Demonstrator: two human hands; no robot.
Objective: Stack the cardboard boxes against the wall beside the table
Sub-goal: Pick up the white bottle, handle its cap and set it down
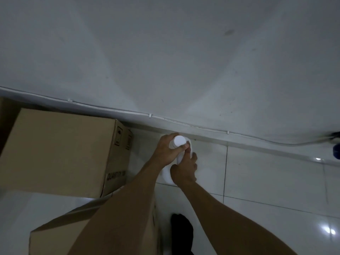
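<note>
A large closed cardboard box stands on the floor against the white wall at the left. A second cardboard box sits nearer to me at the bottom left, partly hidden by my left forearm. To the right of the large box, close to the wall, stands a white plastic jug with a round white cap. My left hand grips the jug's neck just under the cap. My right hand is closed around the jug's handle. Most of the jug's body is hidden by my hands.
The floor is glossy white tile. A thin white cable runs along the wall's base. A blurred dark blue object lies at the far right edge. My dark foot is below the jug.
</note>
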